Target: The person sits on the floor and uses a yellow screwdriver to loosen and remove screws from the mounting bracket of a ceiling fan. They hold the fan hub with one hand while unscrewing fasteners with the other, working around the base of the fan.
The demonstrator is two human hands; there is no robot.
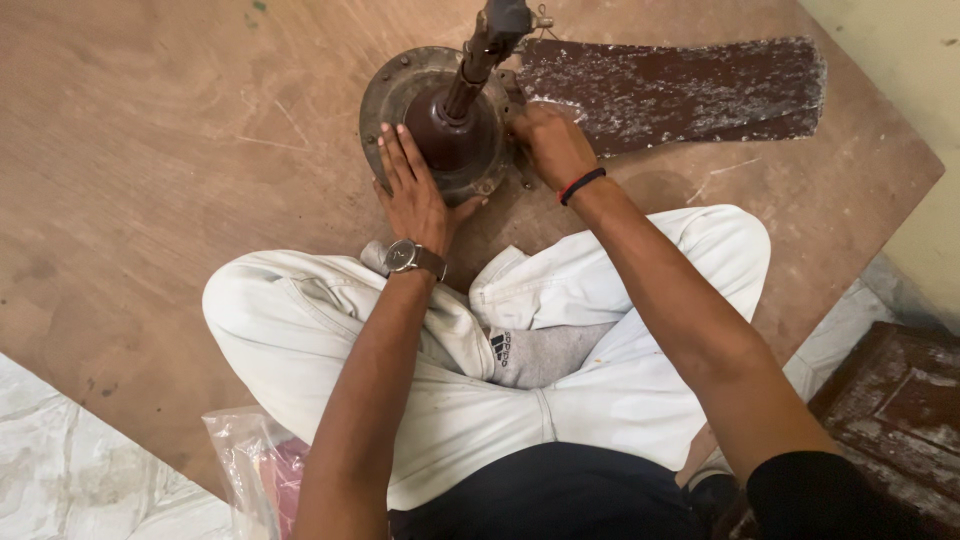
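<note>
An old brown ceiling fan motor [400, 95] lies on a wooden board [150, 150] in front of my crossed legs, its down rod [480, 55] sticking up toward me. One dusty brown blade [680, 90] extends to the right from the motor. My left hand [412, 190], with a wristwatch, rests flat against the motor housing's near left side, fingers apart. My right hand [548, 145], with a red and black wristband, is curled at the spot where the blade joins the motor; what its fingers hold is hidden.
A clear plastic bag [245, 465] lies by my left knee on a pale floor [70, 480]. A worn dark wooden piece [900, 410] sits at the lower right. A pale wall [920, 120] borders the board's right edge.
</note>
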